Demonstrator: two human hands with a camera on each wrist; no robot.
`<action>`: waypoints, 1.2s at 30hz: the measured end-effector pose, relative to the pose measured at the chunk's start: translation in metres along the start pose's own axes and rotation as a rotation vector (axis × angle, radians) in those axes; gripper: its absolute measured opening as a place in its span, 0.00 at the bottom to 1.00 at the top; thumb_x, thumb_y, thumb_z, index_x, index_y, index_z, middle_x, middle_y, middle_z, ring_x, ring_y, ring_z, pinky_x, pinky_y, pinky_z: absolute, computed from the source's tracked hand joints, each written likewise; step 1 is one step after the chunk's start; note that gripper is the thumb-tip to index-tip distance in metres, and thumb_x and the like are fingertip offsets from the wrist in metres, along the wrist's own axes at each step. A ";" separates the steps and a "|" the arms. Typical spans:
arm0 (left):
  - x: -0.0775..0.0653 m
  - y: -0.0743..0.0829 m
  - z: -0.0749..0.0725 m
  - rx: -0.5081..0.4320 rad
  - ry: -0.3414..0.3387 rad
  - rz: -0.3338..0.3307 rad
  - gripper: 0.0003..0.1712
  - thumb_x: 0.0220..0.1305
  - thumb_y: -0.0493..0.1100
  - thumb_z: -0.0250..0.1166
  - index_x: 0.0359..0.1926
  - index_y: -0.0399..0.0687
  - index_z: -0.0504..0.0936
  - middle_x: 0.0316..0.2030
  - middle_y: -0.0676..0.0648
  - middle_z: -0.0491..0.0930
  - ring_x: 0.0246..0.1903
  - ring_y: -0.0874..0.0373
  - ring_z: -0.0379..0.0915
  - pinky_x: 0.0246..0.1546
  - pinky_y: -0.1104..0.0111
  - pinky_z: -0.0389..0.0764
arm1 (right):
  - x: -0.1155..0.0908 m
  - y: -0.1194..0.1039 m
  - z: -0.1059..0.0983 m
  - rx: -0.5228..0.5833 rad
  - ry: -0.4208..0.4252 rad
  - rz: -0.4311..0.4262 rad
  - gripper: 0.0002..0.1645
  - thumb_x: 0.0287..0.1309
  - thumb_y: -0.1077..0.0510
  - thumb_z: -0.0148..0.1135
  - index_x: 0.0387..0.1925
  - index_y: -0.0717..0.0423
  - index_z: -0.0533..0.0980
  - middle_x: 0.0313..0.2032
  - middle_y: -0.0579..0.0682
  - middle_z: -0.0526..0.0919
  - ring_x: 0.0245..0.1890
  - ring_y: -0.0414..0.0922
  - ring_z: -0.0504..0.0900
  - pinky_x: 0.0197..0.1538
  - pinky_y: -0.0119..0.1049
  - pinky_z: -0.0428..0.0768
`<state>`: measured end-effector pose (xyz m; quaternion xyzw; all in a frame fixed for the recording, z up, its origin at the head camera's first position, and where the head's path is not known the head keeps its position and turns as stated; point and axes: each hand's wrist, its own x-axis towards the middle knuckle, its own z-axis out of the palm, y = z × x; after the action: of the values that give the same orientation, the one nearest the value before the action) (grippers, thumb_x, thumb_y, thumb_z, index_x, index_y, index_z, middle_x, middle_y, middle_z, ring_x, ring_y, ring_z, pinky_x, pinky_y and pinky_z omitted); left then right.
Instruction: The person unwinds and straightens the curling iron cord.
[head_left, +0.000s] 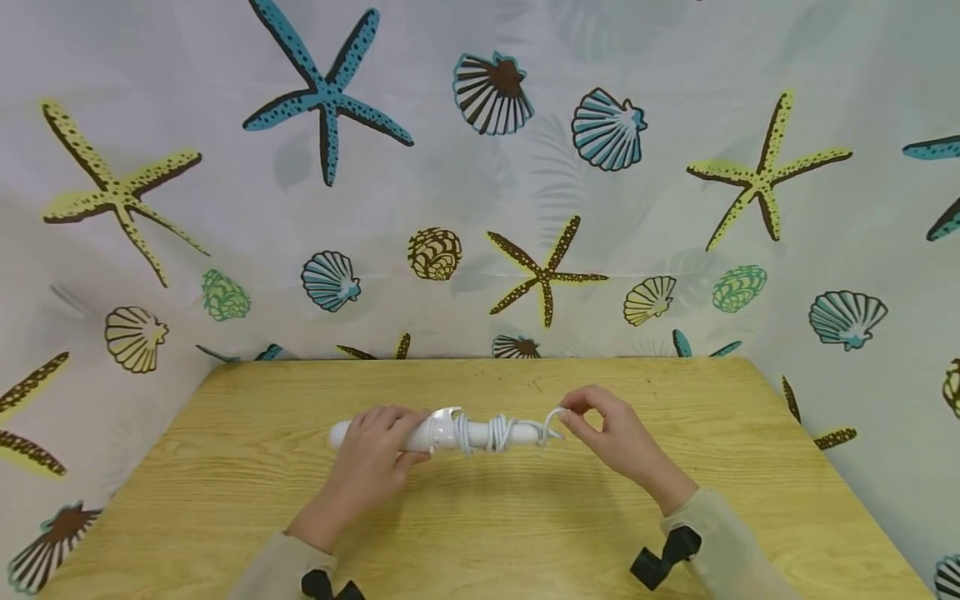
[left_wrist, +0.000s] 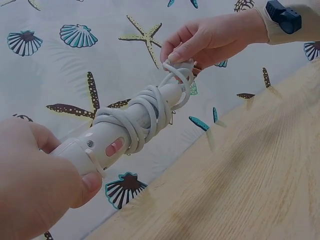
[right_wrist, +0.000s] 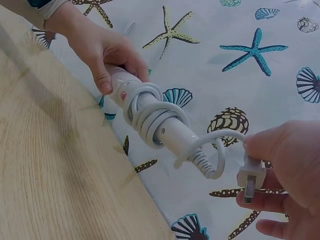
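A white curling iron (head_left: 445, 433) is held level above the wooden table. My left hand (head_left: 372, 446) grips it round its barrel end, thumb on the near side. White cord (left_wrist: 145, 117) is wound in several loops about the handle, beside a red switch (left_wrist: 114, 146). At the handle's far end, the ribbed cord sleeve (right_wrist: 203, 163) sticks out with a loose loop of cord around it. My right hand (head_left: 611, 429) pinches the cord's end at the plug (right_wrist: 251, 177), whose metal prongs point down in the right wrist view.
The wooden table (head_left: 487, 533) spreads beneath both hands. Behind it and at both sides hangs a pale cloth (head_left: 465, 183) printed with starfish and shells. Black wrist devices (head_left: 666, 557) sit on the beige sleeves (head_left: 727, 542).
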<state>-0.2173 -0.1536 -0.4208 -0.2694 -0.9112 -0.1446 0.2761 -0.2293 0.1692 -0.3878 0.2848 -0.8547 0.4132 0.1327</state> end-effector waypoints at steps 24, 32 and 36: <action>-0.002 -0.009 -0.007 -0.014 0.052 -0.035 0.32 0.39 0.50 0.69 0.51 0.54 0.72 0.38 0.49 0.73 0.39 0.52 0.67 0.41 0.55 0.65 | -0.012 0.005 -0.004 0.039 0.033 -0.077 0.07 0.53 0.54 0.55 0.36 0.48 0.73 0.32 0.41 0.72 0.29 0.37 0.71 0.32 0.32 0.74; -0.003 -0.011 -0.008 -0.016 0.059 -0.040 0.32 0.40 0.50 0.69 0.51 0.53 0.72 0.37 0.49 0.73 0.38 0.52 0.67 0.42 0.55 0.65 | -0.016 0.002 -0.003 0.057 0.036 -0.045 0.07 0.52 0.54 0.56 0.35 0.47 0.73 0.32 0.39 0.72 0.28 0.37 0.70 0.31 0.32 0.74; -0.003 -0.011 -0.008 -0.012 0.056 -0.044 0.33 0.39 0.50 0.69 0.51 0.53 0.72 0.37 0.49 0.73 0.38 0.52 0.67 0.41 0.55 0.65 | -0.019 -0.017 -0.007 0.078 0.020 0.006 0.06 0.51 0.60 0.57 0.34 0.52 0.73 0.31 0.43 0.72 0.28 0.40 0.70 0.31 0.33 0.73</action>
<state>-0.2178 -0.1672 -0.4171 -0.2468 -0.9079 -0.1638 0.2965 -0.2044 0.1739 -0.3814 0.2828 -0.8375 0.4496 0.1288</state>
